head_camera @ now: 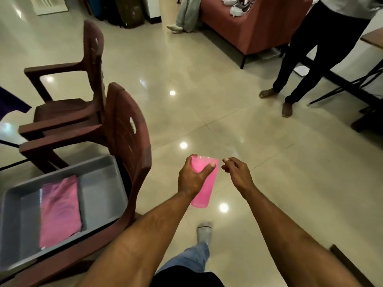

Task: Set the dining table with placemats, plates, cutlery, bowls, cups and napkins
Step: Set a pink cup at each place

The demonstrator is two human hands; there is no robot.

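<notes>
My left hand (191, 179) grips a pink plastic cup (204, 189) near its rim, holding it upright above the tiled floor. My right hand (236, 169) hangs just to the right of the cup with its fingers loosely curled and nothing in them. At lower left a grey plastic bin (99, 191) rests on a brown chair, and a folded pink cloth (60, 210) lies inside it.
Two brown plastic chairs (87, 112) stand at left, the nearer one (126, 141) carrying the bin. A person in dark trousers (300, 59) stands at upper right beside a table edge (373, 39). A reddish sofa (255, 23) sits at the back. My socked foot (204, 232) steps forward.
</notes>
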